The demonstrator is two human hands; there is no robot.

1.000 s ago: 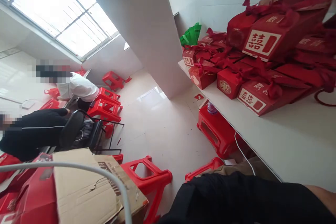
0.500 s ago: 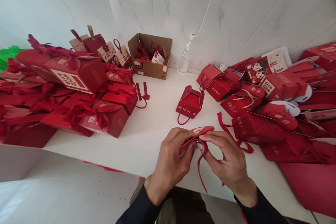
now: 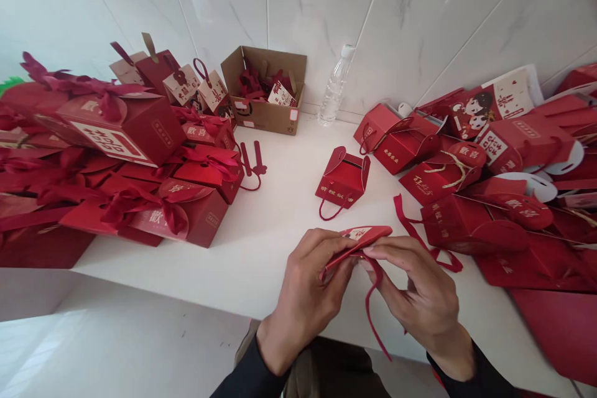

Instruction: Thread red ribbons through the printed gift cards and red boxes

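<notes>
My left hand (image 3: 305, 289) and my right hand (image 3: 417, 289) meet over the front edge of the white table (image 3: 275, 230). Both pinch a flat, folded red gift box (image 3: 359, 239) with a pale label on its top. A red ribbon (image 3: 373, 317) hangs down from it between my hands. Just beyond them a small open red gift box (image 3: 342, 181) with a looped cord handle stands upright on the table.
Piled red gift boxes with ribbons (image 3: 140, 180) fill the left side, and more red boxes (image 3: 476, 180) crowd the right. A brown cardboard box (image 3: 265, 90) of red tags and a clear plastic bottle (image 3: 336, 86) stand by the tiled wall.
One second ago the view faced the room with stools and other people; it has swung back to the table. Since half a second ago my hands hold the same folded box, barely shifted.
</notes>
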